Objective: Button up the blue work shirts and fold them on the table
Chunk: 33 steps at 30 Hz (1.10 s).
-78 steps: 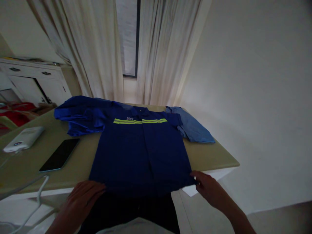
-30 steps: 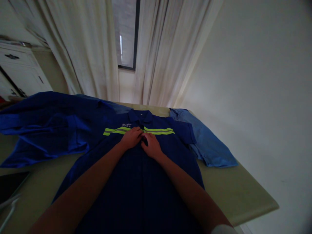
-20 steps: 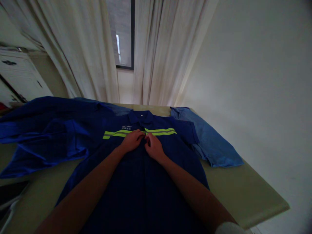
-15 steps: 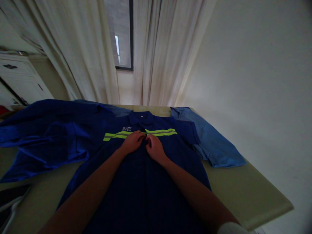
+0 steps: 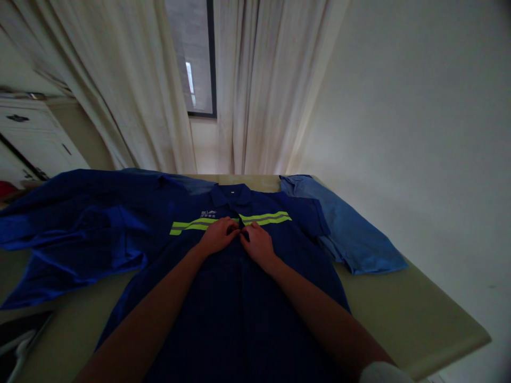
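A dark blue work shirt (image 5: 223, 298) lies face up in front of me, its collar at the far end. Across its chest runs a yellow-green reflective strip (image 5: 267, 218), with a white logo above it on the left. At the middle of the chest, my left hand (image 5: 219, 235) pinches the front edge of the shirt. Close beside it, my right hand (image 5: 257, 242) is closed on the same front opening, fingertips nearly meeting the left ones. Any button between the fingertips is too small and dark to make out.
Another dark blue garment (image 5: 80, 223) lies crumpled to the left. A lighter blue folded garment (image 5: 347, 229) rests at the right, by the wall. The table (image 5: 415, 314) has its edge at the right. A dark object with a pale handle (image 5: 24, 340) sits at lower left.
Both hands stay at the shirt's front opening, with fingertips shifted slightly and the fabric between them raised a little. The camera view has tilted slightly.
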Each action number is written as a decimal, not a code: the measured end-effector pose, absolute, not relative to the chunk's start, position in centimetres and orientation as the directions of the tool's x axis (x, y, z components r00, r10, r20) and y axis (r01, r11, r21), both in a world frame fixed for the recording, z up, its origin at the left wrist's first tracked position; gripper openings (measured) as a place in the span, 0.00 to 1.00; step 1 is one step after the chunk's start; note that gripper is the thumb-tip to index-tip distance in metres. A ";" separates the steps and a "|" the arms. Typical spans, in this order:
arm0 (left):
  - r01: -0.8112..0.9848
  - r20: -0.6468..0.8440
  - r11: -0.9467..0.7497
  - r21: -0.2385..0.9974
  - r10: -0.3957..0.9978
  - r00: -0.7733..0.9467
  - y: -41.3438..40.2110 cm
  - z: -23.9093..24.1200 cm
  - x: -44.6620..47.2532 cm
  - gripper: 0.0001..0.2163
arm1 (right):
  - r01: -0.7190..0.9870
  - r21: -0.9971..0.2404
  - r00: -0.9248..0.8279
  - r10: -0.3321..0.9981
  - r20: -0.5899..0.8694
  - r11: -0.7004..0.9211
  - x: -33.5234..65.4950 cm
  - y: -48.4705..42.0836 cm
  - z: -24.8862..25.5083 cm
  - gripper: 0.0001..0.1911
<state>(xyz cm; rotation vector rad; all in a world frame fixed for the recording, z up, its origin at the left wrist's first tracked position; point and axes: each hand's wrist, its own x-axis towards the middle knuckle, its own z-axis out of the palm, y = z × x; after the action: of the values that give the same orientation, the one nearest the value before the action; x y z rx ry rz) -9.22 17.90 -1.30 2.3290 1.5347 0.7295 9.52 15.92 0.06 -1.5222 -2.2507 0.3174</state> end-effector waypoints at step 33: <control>0.863 0.232 -0.123 0.490 0.973 0.007 17.5 -1.6 -5.6 0.07 | 0.891 -0.241 -0.346 0.919 0.187 0.385 9.1 15.9 0.2 0.13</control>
<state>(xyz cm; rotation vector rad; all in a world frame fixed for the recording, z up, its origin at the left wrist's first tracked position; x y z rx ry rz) -5.62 17.53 -1.61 2.0695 1.9276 0.7745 9.10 15.94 0.16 -1.5906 -2.3570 0.1387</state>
